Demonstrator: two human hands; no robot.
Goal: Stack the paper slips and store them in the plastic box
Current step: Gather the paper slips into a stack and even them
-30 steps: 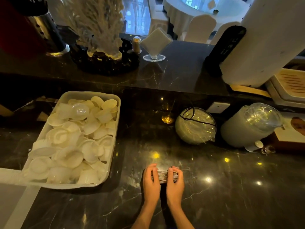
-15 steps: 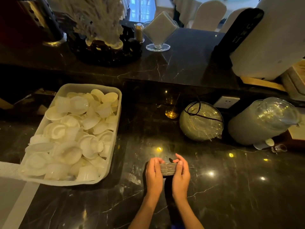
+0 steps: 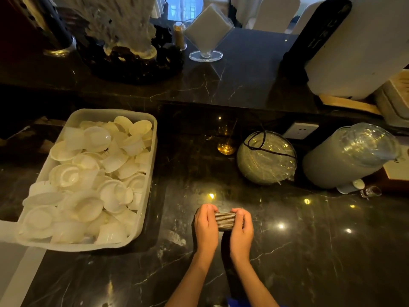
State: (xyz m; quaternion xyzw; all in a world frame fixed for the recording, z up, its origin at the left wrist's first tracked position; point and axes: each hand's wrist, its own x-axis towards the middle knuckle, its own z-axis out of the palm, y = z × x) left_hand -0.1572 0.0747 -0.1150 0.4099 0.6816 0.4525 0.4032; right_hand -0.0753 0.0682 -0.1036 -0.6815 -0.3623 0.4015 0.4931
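A thick stack of paper slips (image 3: 225,221), its striped edge facing me, rests on the dark marble counter near the front middle. My left hand (image 3: 205,229) presses its left end and my right hand (image 3: 241,230) presses its right end, squeezing the stack between them. A translucent plastic box (image 3: 148,180) stands to the left, heaped with white paper cups and liners.
Two wrapped rolls of clear lids lie at the back: one (image 3: 266,157) with a black cord, a larger one (image 3: 352,155) to its right. A wall socket (image 3: 301,130) sits behind them. A raised ledge carries a napkin holder (image 3: 207,34) and a coral ornament (image 3: 124,29).
Both hands stay on the stack; the right fingers have curled tighter over its end. The view has shifted slightly, tilting down and closer to the counter.
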